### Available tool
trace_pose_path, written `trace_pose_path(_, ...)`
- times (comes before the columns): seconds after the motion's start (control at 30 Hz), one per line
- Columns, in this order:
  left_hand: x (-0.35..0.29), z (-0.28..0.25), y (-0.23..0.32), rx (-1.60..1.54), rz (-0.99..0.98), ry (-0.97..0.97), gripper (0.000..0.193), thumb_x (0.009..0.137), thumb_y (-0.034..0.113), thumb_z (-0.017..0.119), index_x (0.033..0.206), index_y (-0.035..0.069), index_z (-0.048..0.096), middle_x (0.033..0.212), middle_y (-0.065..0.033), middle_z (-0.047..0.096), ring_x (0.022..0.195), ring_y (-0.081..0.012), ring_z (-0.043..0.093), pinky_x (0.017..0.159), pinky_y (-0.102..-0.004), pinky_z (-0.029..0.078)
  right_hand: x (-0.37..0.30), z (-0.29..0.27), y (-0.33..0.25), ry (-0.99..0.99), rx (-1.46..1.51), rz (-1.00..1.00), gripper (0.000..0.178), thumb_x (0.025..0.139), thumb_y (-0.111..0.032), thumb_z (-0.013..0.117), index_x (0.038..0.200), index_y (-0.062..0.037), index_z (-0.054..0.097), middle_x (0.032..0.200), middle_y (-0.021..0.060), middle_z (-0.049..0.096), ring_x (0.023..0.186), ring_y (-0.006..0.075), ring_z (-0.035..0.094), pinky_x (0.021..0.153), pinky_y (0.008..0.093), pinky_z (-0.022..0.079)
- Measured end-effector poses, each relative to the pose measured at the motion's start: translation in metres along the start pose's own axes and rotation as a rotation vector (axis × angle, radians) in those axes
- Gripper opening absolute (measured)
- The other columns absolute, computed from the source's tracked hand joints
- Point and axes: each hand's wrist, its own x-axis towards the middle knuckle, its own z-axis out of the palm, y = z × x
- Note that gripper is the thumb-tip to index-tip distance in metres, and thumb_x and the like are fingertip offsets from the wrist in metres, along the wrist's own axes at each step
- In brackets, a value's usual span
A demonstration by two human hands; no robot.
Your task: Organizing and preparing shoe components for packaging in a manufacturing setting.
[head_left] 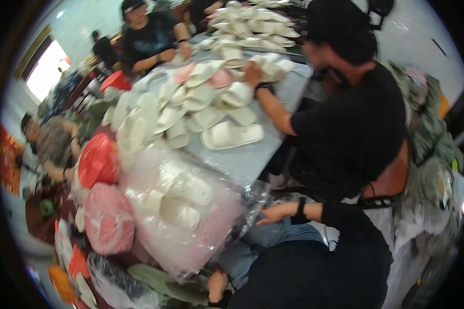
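Lower centre of frame: my left hand (217,284) is low and partly cut off by the edge. I cannot tell whether it grips anything. Green slippers (157,278) lie just left of it.

Centre: my right hand (277,212) is spread narrow, fingers stretched flat, touching the crumpled right edge of the clear plastic bag (191,242). The bag is packed with white slippers and leans against the near end of the table (245,160).

Left of the bag: a pink bundle (108,219), and a red bundle (98,160) above it.

On the table: a loose white slipper (232,135), with more heaped behind it.

Upper centre: a co-worker's hand (252,73) rests on the heap. The far pile (252,26) lies at the top.
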Motion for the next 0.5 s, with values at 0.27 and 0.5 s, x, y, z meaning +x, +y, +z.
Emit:
trace_pose_path(0.27, -0.043, -0.115, 0.095, -0.168, 0.291, 0.063, 0.038, 0.094, 0.026, 0.049, 0.121, 0.001, 0.053, 0.118, -0.0230, 0.056, 0.109, -0.0353, 0.053, 0.093, -0.0386, 0.040, 0.046, 0.037, -0.008, -0.068, -0.192, 0.091, 0.128, 0.061, -0.061, 0.074, 0.146, -0.0198, -0.012, 0.144, 0.0367, 0.004, 0.125, 0.0538, 0.030, 0.100, 0.0507, 0.035)
trace_pose_path(0.5, -0.016, -0.127, 0.102, 0.211, 0.549, 0.739, 0.041, 0.087, 0.026, 0.054, 0.121, 0.002, 0.052, 0.116, -0.0312, 0.051, 0.105, -0.0457, 0.049, 0.090, -0.0509, 0.040, 0.025, 0.024, -0.022, -0.080, -0.122, 0.153, 0.111, 0.069, -0.052, 0.073, 0.147, -0.0159, 0.003, 0.147, 0.0326, 0.004, 0.128, 0.0522, 0.026, 0.099, 0.0537, 0.036)
